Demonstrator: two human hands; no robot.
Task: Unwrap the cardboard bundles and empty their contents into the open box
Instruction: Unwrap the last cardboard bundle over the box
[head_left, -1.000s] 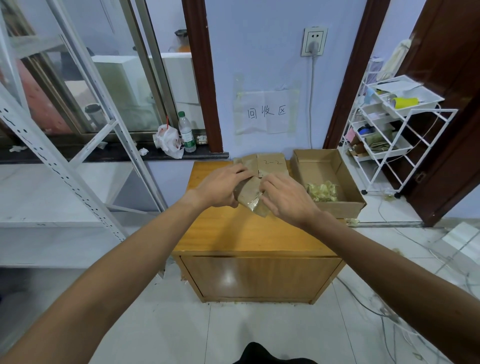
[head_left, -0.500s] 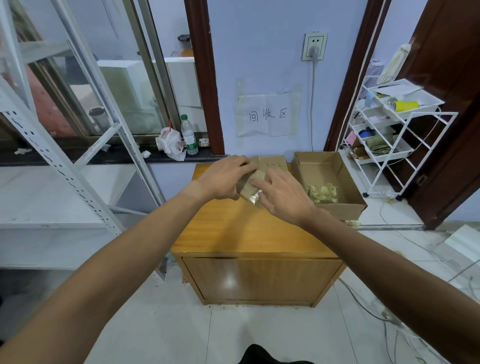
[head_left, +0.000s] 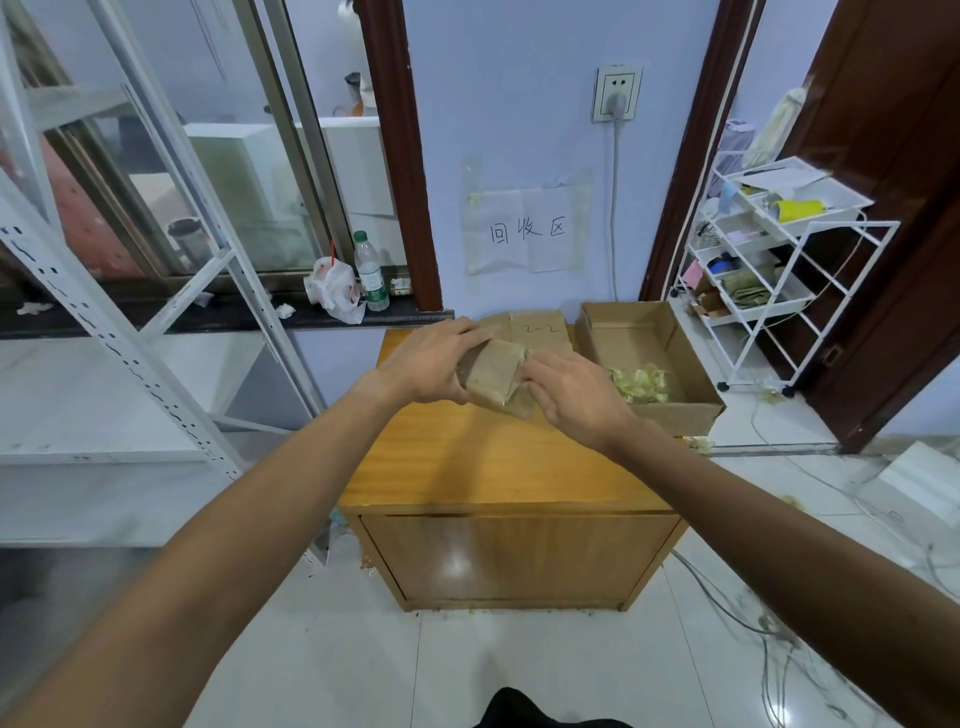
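Holding one cardboard bundle (head_left: 493, 375) above the rear half of the wooden counter (head_left: 483, 467), both hands on it.

Left grip (head_left: 423, 364): fingers curled over the bundle's upper left edge, thumb beneath.

Right grip (head_left: 574, 395): curled round the bundle's right end, fingertips pinching that edge.

The bundle is tilted, its lower corner toward the camera. It appears clear of the counter top (underside hidden, so contact cannot be ruled out).

Behind the bundle, flat cardboard (head_left: 540, 330) marked "2-2" lies at the counter's back edge.

The open box (head_left: 675, 418) sits on the counter's right side, just beside the right grip. Pale yellow-green shreds (head_left: 641, 383) lie in its near part. The bundle is left of the box, not over it.

On the wall behind is a taped paper sheet (head_left: 527, 231) with handwritten characters. A white wire rack (head_left: 779, 291) stands at far right.
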